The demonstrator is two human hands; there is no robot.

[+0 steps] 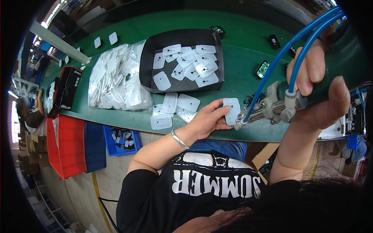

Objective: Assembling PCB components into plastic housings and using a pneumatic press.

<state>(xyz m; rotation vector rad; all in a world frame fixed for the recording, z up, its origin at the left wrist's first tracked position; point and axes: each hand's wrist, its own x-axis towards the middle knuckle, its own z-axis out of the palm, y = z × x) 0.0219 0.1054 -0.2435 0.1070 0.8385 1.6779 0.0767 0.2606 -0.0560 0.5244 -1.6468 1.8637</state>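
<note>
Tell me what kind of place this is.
Probably a factory assembly line: a long green workbench, a black tray of white plastic covers, and an air-powered screwdriver in the right hand.

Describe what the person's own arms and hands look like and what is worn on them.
Both forearms are bare. The left hand has a thin silver bangle at the wrist. The right hand wears nothing visible. Short black sleeves cover the upper arms.

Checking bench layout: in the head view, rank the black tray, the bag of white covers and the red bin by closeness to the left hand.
From the left hand:
1. Black tray, just behind it.
2. Bag of white covers, farther left.
3. Red bin, far left, below the bench.
</note>
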